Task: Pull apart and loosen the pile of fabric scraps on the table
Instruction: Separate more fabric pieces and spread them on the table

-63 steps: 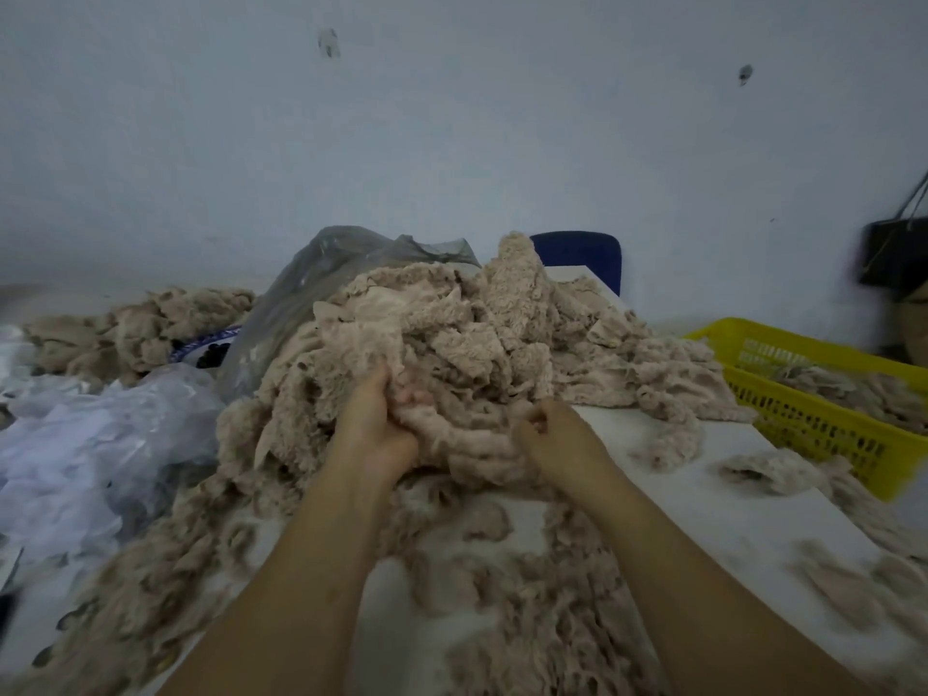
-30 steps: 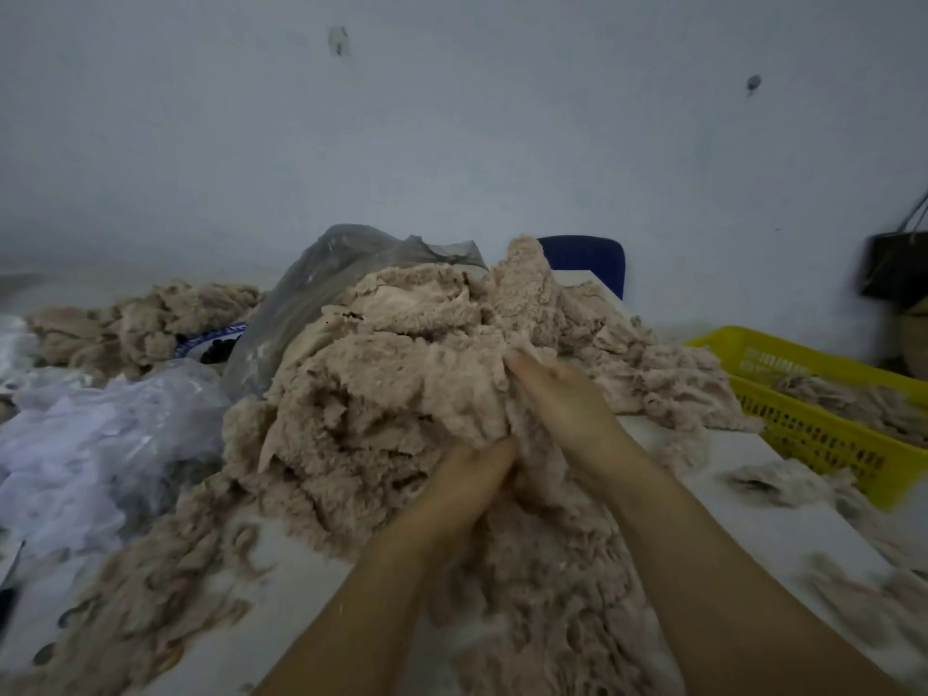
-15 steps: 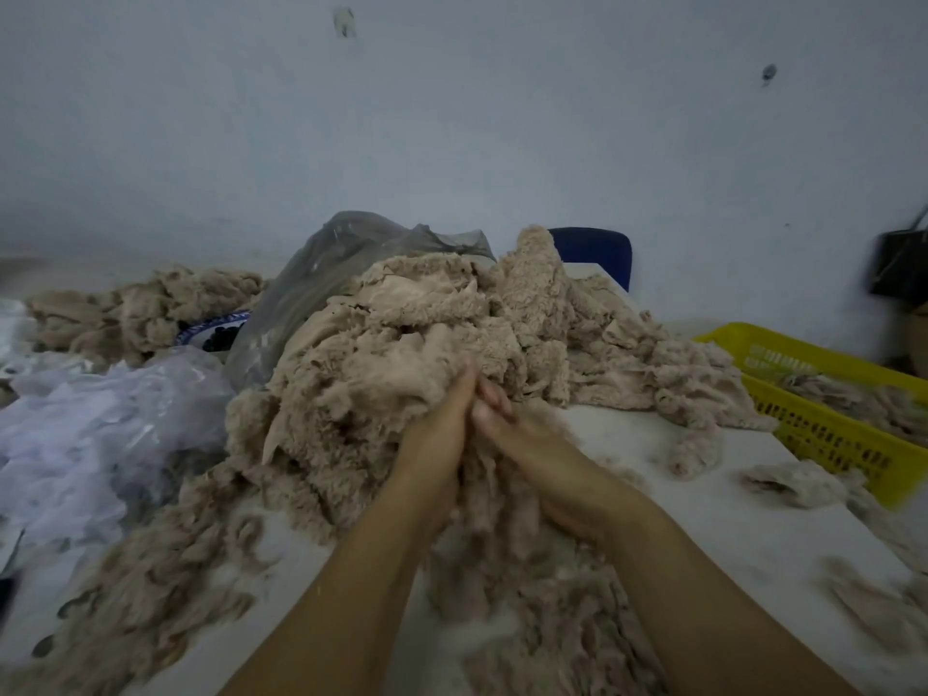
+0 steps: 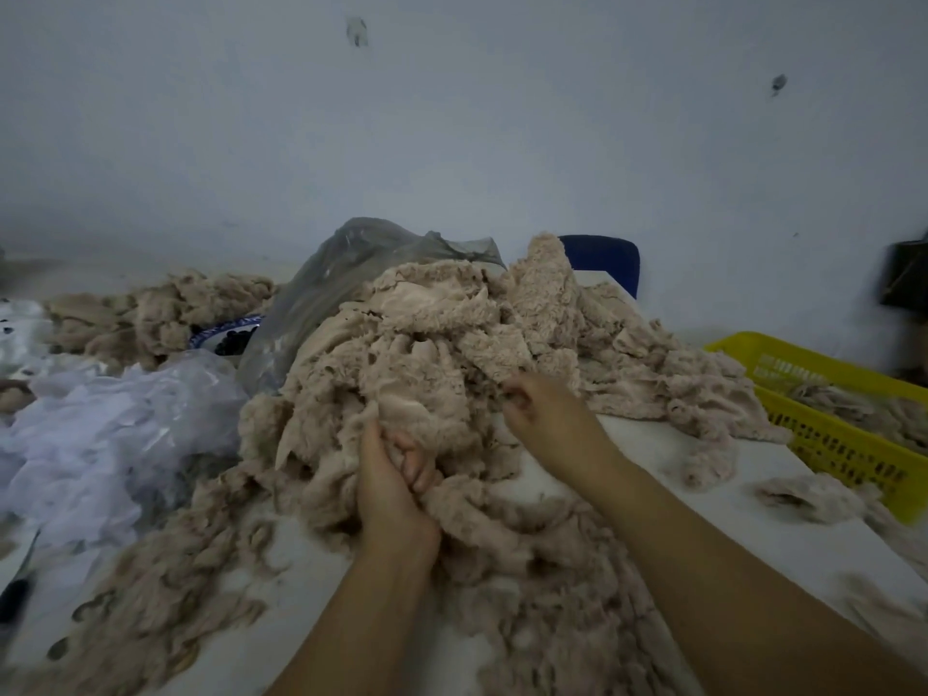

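— Premises type?
— Small textile workshop, scrap-sorting station.
— Grounds?
— Beige fleece scrap pile [image 4: 452, 354] heaped on a white tabletop [image 4: 728, 509]; a second heap [image 4: 150, 313] far left; yellow plastic basket [image 4: 833, 447] holding more scraps; grey plastic bag [image 4: 341, 273] behind the pile; bare, marked wall [image 4: 452, 118].

Yellow perforated plastic basket [image 4: 828, 444] sits right; blue chair back [image 4: 607, 258] stands at rear; grey translucent plastic bag [image 4: 341, 273], centre-left; crumpled white plastic sheeting [image 4: 100, 434] lies left.
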`<state>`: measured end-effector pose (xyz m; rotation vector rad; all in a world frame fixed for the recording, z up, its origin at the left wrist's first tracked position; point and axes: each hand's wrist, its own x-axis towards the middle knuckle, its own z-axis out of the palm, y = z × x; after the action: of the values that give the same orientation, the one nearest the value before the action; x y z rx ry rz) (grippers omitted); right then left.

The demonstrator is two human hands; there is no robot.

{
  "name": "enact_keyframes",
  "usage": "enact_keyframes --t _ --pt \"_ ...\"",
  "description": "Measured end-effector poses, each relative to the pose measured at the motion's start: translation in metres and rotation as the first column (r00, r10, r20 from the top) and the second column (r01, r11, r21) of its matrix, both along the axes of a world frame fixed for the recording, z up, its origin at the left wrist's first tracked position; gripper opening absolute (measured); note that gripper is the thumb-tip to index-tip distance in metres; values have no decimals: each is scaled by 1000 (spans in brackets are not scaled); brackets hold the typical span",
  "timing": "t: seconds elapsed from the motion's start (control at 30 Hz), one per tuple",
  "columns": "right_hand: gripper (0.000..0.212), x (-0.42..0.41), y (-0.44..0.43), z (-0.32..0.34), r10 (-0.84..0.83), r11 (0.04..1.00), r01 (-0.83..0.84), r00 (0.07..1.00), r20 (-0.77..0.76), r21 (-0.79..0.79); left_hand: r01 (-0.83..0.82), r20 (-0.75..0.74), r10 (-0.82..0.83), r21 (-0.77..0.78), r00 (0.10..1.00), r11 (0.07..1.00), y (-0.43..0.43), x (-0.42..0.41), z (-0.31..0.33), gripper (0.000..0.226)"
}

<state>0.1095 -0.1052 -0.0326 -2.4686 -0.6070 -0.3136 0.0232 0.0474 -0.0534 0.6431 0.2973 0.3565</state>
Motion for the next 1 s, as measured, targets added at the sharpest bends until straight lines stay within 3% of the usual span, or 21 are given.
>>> enact_keyframes --t 0.07,0.13,0.17,0.23,0.27,0.33,0.37,0.43,0.47,0.5,0.53,0.6,0.7,0.77,0.83,0.87,0.93,1.0 --pt "47 7 41 9 117 991 -108 986 121 -80 -111 4 111 123 994 986 3 0 -3 57" --pt "62 14 72 11 181 971 -154 973 143 -180 -178 62 167 307 984 935 6 -3 -4 62" --pt "64 17 84 9 206 954 -169 970 132 -248 -186 80 168 384 983 905 5 -5 -5 64" --pt "43 22 98 1 257 931 -223 963 83 -287 -181 94 155 455 983 872 1 -7 -7 69" --pt "29 23 97 -5 242 953 -227 969 50 -199 -174 95 147 442 985 880 1 -6 -7 70" --pt "18 24 77 -13 75 978 -47 988 -133 204 -146 87 127 259 988 955 7 -4 -4 68" --pt "18 25 60 -13 2 885 144 950 -312 443 -130 85 120 119 989 984 13 -2 -3 67" --pt "30 27 17 -12 50 530 438 839 -542 726 -124 86 133 -96 987 988 24 0 0 63" --pt "34 24 -3 -10 81 419 482 824 -561 769 -128 88 142 -150 986 980 27 1 1 59" --pt "34 18 -18 -7 64 397 484 833 -550 779 -122 98 140 -173 985 977 29 2 1 54" --pt "32 12 -28 -4 24 413 475 847 -531 777 -106 113 123 -150 986 983 27 2 1 51" --pt "31 -4 -33 6 -61 470 427 889 -454 772 -59 123 50 74 991 995 17 -1 2 51" --pt "39 -36 -16 23 -77 642 278 951 -301 714 166 -7 -188 499 982 850 -13 -6 1 45" --pt "42 -50 -1 30 7 669 188 966 -258 719 313 -139 -287 581 948 752 -30 -11 -3 68" --pt "43 -60 11 31 95 673 117 966 -242 730 272 -142 -247 716 959 644 -34 -11 -13 86" --pt "48 -62 13 30 130 674 108 956 -261 731 214 -83 -246 792 966 572 -34 -11 -17 79" --pt "55 -58 12 30 226 606 123 921 -318 786 236 -90 -323 863 942 446 -29 -12 -23 54" --pt "38 -47 3 34 342 449 142 885 -317 882 305 -213 -290 897 933 321 -28 -9 -29 40"
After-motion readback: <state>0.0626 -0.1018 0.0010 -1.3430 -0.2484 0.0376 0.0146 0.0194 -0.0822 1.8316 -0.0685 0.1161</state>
